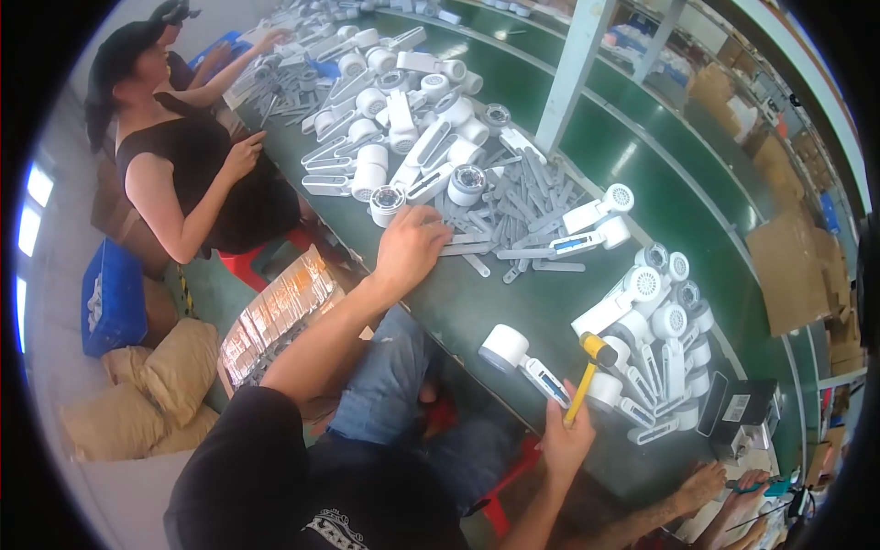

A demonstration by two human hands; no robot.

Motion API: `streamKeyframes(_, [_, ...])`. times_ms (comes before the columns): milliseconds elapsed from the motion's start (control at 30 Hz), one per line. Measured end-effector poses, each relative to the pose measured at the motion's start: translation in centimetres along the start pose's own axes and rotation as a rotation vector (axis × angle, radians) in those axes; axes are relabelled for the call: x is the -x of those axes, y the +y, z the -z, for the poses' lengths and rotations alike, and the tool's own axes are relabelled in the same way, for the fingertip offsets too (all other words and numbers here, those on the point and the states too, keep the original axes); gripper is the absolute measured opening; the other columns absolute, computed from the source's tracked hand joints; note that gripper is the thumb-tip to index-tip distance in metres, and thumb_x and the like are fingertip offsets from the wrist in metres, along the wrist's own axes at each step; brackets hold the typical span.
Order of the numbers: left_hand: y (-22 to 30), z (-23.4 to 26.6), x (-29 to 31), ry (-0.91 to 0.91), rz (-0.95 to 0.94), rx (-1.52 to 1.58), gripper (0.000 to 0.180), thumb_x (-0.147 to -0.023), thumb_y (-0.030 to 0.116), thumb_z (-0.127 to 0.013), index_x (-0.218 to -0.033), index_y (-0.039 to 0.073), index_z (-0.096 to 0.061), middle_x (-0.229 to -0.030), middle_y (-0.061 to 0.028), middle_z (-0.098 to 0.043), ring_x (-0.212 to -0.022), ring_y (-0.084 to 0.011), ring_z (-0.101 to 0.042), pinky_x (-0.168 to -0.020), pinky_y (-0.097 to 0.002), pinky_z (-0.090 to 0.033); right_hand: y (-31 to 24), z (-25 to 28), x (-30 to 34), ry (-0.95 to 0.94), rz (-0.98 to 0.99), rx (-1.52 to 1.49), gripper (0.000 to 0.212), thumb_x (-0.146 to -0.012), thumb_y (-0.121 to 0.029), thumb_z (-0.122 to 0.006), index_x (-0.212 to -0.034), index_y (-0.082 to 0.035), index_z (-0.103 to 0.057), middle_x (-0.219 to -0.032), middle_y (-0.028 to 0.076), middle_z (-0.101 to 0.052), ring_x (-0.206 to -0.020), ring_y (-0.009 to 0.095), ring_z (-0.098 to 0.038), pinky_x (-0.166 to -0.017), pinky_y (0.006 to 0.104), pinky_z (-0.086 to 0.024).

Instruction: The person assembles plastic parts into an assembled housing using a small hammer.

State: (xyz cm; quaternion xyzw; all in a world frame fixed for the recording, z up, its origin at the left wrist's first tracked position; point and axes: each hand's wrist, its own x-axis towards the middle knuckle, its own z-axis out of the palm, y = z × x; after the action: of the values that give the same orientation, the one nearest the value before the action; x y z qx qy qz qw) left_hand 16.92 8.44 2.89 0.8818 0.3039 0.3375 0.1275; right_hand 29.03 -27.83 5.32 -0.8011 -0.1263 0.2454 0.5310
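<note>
My left hand (410, 249) reaches out over the green table with its fingers bent and pinched on the end of a grey plastic strip (469, 248), beside a loose pile of such strips (518, 197). A white handheld fan (387, 203) stands just beyond its fingers. Near the table's front edge, my right hand (566, 445) grips a small mallet (577, 394) with a yellow handle and yellow head. Against that hand lies the handle of another white fan (504, 348), its slot open and showing blue inside. Whether the fingers also hold this fan cannot be seen.
A big heap of white fans (403, 119) covers the table's far left. More fans (655, 330) are stacked at right, near a black box (747, 403). A metal post (570, 78) rises behind. Co-workers sit left; another person's hands (701, 486) are at lower right.
</note>
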Motion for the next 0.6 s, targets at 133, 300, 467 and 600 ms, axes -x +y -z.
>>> streamKeyframes(133, [-1.3,-0.6,-0.4,0.008,-0.112,-0.021,0.01,-0.086,0.016,-0.078,-0.092,0.009,-0.082,-0.118,-0.0078,-0.072,-0.107,-0.032,-0.064,-0.093,-0.0439,-0.054,0.0,-0.6,-0.3,0.007,0.064,0.166,0.038,-0.099,-0.02,-0.074,-0.134,-0.006,-0.072,-0.072,0.002,-0.066,-0.049,0.007,-0.052,-0.05,0.0277,-0.044])
streamKeyframes(300, [-1.8,-1.0,-1.0,-0.037,-0.202,-0.081,0.017,-0.088,0.023,-0.077,-0.088,0.006,-0.081,-0.12,-0.0091,-0.076,-0.103,-0.0337,-0.066,-0.091,-0.0442,-0.054,-0.2,-0.3,-1.2,-0.03,0.037,0.111,0.04,-0.099,-0.015,-0.072,-0.139,-0.009,-0.07,-0.074,0.001,-0.061,-0.046,0.007,-0.048,-0.041,0.0265,-0.042])
streamKeyframes(467, [-2.1,-0.9,-0.4,-0.012,-0.136,0.057,0.016,-0.089,0.019,-0.076,-0.09,0.003,-0.078,-0.108,-0.0108,-0.075,-0.099,-0.0357,-0.066,-0.089,-0.0427,-0.054,-0.5,-0.9,-1.2,-0.016,0.115,0.131,0.045,-0.101,-0.014,-0.07,-0.145,-0.01,-0.065,-0.072,0.0,-0.06,-0.045,0.007,-0.048,-0.041,0.026,-0.042])
streamKeyframes(600, [-1.6,-0.2,-0.7,0.126,-0.116,0.138,0.016,-0.092,0.019,-0.075,-0.096,0.004,-0.078,-0.101,-0.0116,-0.076,-0.094,-0.0366,-0.07,-0.084,-0.0451,-0.056,-0.3,-0.4,-1.1,-0.048,0.03,0.143,0.044,-0.1,-0.017,-0.073,-0.143,-0.009,-0.067,-0.068,0.001,-0.059,-0.045,0.008,-0.05,-0.041,0.0274,-0.044])
